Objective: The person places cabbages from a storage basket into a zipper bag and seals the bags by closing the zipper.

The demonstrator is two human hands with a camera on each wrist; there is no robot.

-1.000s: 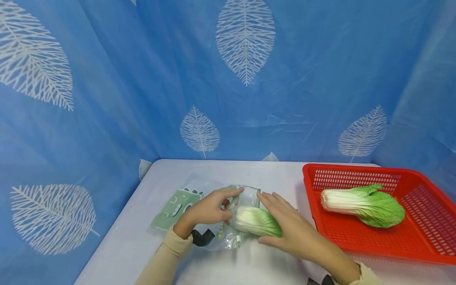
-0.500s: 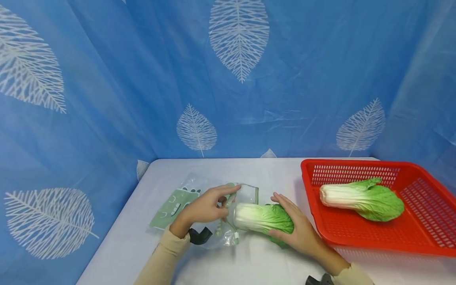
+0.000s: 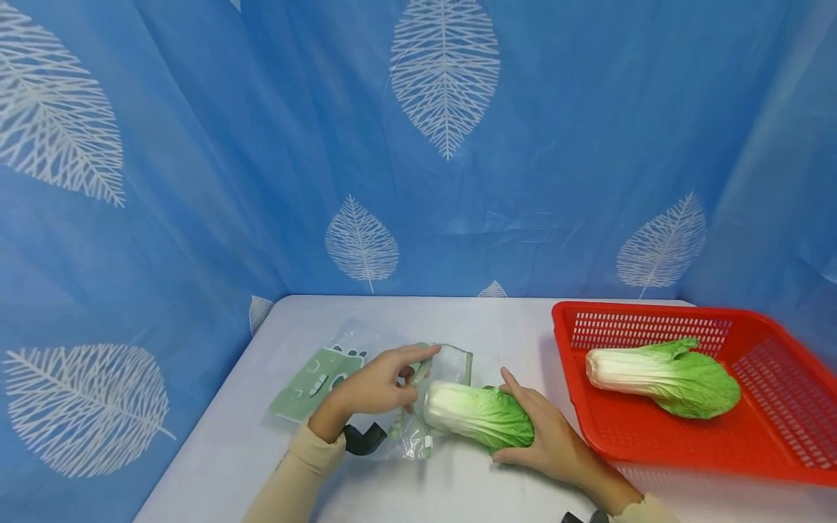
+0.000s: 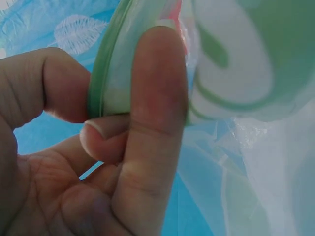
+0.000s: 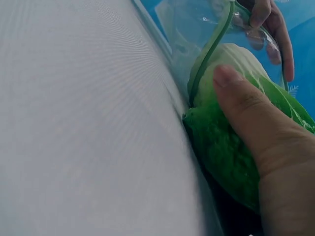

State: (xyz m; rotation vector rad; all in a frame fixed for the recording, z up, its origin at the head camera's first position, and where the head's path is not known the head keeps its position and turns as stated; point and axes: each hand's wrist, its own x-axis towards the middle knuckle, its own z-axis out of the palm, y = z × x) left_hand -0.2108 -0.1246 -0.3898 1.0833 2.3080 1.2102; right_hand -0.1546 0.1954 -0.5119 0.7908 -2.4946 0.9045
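A clear zip bag (image 3: pixel 458 363) with a green edge lies at the middle of the table, its mouth towards the right. My left hand (image 3: pixel 382 379) pinches the bag's edge between thumb and fingers, as the green zip strip (image 4: pixel 96 93) in the left wrist view shows. The white stalk end of a Chinese cabbage (image 3: pixel 480 412) is at the bag's mouth, and in the right wrist view the green rim crosses over it. Around the leafy end, my right hand (image 3: pixel 549 439) grips the cabbage, with the thumb on its near side.
A red plastic basket (image 3: pixel 693 443) stands at the right, with a second Chinese cabbage (image 3: pixel 660 378) lying in it. The bag's green printed part (image 3: pixel 317 385) spreads to the left. Behind the white table (image 3: pixel 510 319) hangs a blue leaf-patterned curtain (image 3: pixel 556 145).
My right hand has slid back to the right along the cabbage, to its leafy end, baring more of it. The left hand has stayed at the bag's edge.
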